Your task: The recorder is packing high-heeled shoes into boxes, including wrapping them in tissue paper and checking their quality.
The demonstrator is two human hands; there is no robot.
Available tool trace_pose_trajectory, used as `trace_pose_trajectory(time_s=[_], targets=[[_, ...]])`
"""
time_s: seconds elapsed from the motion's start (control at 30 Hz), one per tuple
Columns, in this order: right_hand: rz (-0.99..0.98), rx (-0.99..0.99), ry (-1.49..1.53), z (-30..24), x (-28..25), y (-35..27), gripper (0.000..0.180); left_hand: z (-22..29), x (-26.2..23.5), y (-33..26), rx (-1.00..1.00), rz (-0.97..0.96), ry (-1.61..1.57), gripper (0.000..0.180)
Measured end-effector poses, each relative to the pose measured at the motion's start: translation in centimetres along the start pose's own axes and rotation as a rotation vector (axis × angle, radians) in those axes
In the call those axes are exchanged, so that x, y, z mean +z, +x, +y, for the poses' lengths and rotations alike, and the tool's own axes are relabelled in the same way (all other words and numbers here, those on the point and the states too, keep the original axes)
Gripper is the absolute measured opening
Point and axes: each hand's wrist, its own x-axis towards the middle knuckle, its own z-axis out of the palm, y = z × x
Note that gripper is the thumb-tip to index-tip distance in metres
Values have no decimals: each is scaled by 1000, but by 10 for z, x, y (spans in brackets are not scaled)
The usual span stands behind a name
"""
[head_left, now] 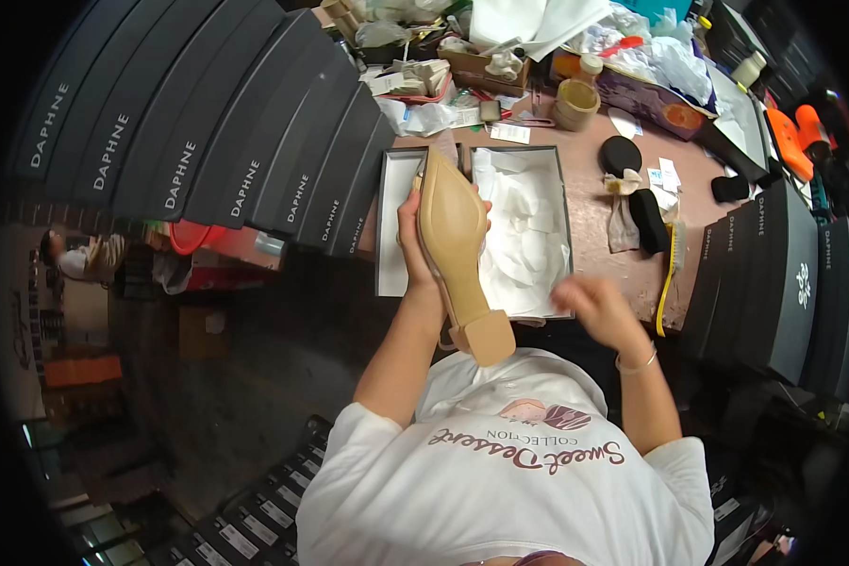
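A beige heeled shoe (455, 212) is held up with its sole toward me, toe pointing away and the block heel nearest my body. My left hand (413, 241) is wrapped round its left side, with fingertips showing at the right edge of the sole. Beneath it on the bench lies an open shoe box (566, 203) with white tissue paper (519, 226) inside; the shoe covers part of the box. My right hand (602, 309) hovers apart from the shoe, near the box's front right corner. Its fingers look bent but are smeared by motion, so their grip is unclear.
Dark shoe boxes (283, 123) stand stacked at the left, more boxes (774, 274) at the right. Right of the open box lie a yellow-handled brush (672, 278), a black pad (646, 222) and a round black lid (621, 154). A jar (576, 102) and clutter line the back.
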Motion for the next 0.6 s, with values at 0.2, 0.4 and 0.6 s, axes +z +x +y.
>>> trace_pose_trajectory(time_s=[0.2, 0.4, 0.6], targets=[[-326, -48, 392, 22, 78, 4, 46, 22, 12, 12, 73, -96, -77, 58], [-297, -94, 816, 35, 87, 19, 68, 9, 23, 2, 60, -24, -123, 58], [-350, -124, 1107, 25, 84, 35, 81, -3, 7, -4, -109, -108, -203, 62]])
